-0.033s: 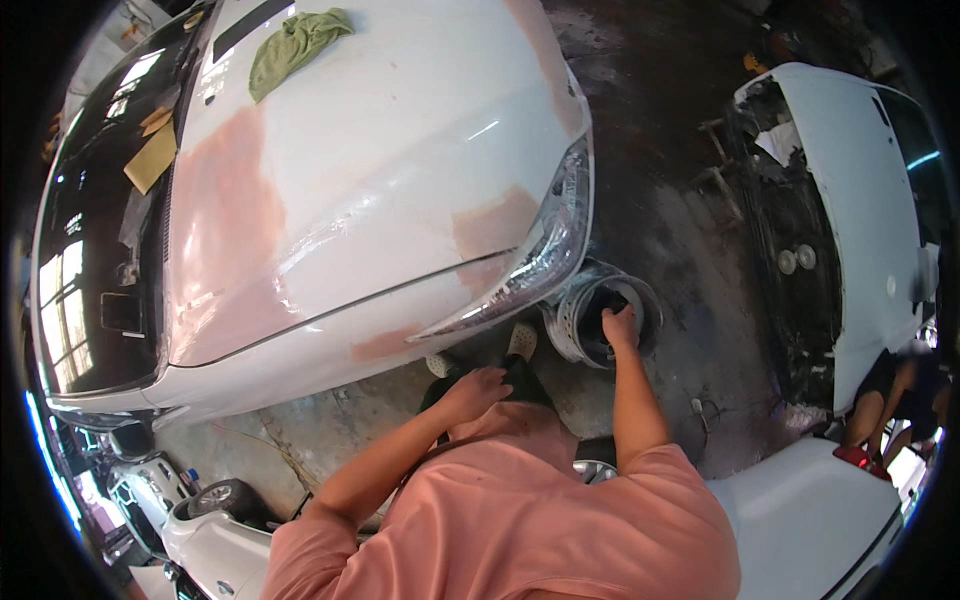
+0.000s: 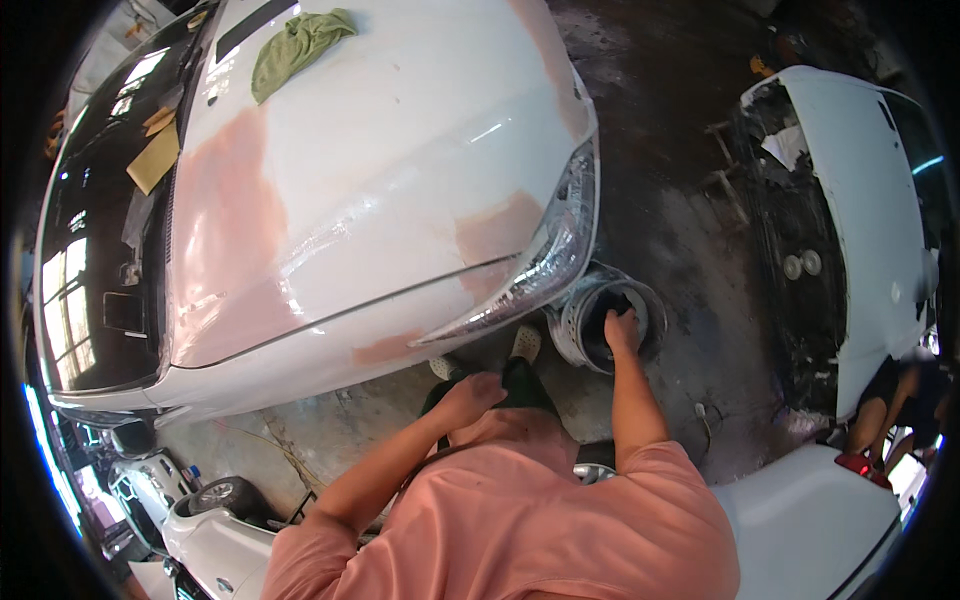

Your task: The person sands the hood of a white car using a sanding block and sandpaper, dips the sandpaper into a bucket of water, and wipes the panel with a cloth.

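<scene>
The bucket [image 2: 570,330], round, wide-mouthed and dark inside, stands on the concrete floor [image 2: 330,410] just beside the white car's headlight [image 2: 560,245]. The right hand [image 2: 622,330] reaches into its mouth, fingers bent downward; whether they grip the dark thing inside, I cannot tell. The left hand [image 2: 473,397] is well apart from the right, loosely curled before the belly; whether it holds anything is unclear.

The likeliest trouble is the bucket tipping: the right arm is stretched sideways, so a tug against the rim could pull it over. Being so near the bumper corner, it could also knock the headlight, which seems wrapped in clear film. Any liquid spilled might make the floor slick under the 2 pale clogs [image 2: 527,343].

Leaning forward could bring the pink shirt [image 2: 530,510] against the pinkish patches [image 2: 395,347] and smear them. Farther off, the green cloth [image 2: 300,50] could slide down the sloping hood [image 2: 400,130] if bumped.
</scene>
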`<state>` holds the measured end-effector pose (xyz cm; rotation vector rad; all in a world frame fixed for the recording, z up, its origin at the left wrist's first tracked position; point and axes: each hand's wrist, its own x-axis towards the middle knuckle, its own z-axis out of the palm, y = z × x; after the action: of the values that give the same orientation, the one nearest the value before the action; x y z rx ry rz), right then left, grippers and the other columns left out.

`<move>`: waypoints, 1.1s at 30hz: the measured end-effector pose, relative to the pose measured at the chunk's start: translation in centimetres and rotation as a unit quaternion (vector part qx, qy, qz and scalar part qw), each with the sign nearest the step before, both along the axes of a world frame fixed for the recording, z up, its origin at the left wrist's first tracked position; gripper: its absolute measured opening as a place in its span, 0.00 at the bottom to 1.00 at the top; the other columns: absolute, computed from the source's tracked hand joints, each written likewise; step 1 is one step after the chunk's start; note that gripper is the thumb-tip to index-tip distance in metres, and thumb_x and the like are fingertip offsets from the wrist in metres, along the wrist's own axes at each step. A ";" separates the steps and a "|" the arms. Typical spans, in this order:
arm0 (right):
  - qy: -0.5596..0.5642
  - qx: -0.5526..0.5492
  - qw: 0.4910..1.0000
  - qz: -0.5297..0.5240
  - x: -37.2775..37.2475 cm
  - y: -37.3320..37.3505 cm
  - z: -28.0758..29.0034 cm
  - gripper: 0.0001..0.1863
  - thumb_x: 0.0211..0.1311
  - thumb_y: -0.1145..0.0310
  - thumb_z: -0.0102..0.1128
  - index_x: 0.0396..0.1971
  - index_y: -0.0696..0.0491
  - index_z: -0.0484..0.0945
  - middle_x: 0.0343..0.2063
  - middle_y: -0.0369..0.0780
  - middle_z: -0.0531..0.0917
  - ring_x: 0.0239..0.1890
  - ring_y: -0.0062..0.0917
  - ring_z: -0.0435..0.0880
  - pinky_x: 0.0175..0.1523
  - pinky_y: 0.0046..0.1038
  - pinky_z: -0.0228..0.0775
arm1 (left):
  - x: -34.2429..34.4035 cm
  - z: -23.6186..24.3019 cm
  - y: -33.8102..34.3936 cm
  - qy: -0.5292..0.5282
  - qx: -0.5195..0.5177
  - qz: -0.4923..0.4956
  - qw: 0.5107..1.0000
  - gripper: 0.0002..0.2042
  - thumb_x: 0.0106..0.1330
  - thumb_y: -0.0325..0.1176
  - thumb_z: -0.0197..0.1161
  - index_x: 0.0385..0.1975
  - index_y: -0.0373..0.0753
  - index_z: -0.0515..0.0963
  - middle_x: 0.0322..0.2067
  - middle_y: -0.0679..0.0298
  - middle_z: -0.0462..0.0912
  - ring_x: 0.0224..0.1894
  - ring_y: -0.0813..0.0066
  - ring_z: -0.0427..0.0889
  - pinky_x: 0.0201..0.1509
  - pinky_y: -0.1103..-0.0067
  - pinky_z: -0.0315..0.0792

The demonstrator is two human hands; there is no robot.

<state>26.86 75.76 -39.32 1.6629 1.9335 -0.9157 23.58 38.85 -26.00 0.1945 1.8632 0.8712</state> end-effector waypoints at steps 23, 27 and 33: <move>0.385 -0.072 0.862 -0.322 14.1 2.4 11.7 0.19 0.74 0.61 0.56 0.58 0.55 0.77 0.50 0.43 0.87 0.43 0.34 0.89 0.42 0.39 0.84 | -6.4 9.5 10.9 0.159 0.161 -0.134 0.965 0.23 0.75 0.43 0.64 0.59 0.29 0.80 0.51 0.43 0.86 0.54 0.48 0.86 0.58 0.63 0.79; 0.516 -0.153 0.780 -0.320 12.4 1.0 18.1 0.12 0.75 0.63 0.57 0.53 0.50 0.77 0.46 0.38 0.86 0.43 0.28 0.87 0.40 0.34 0.81 | -6.5 8.3 14.1 0.159 0.183 -0.205 0.948 0.24 0.77 0.46 0.64 0.60 0.30 0.79 0.52 0.47 0.87 0.56 0.59 0.86 0.60 0.67 0.78; 0.610 -0.277 0.673 -0.313 7.8 -3.2 24.3 0.08 0.74 0.64 0.58 0.48 0.46 0.77 0.48 0.37 0.86 0.48 0.27 0.87 0.52 0.41 0.80 | -6.4 9.8 17.3 -0.020 0.243 0.007 0.970 0.27 0.80 0.53 0.59 0.60 0.32 0.79 0.50 0.57 0.86 0.52 0.67 0.84 0.55 0.69 0.79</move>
<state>34.65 72.53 -15.06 1.3265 1.1773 -3.1126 17.19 56.16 -16.23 0.4620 1.5870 1.3213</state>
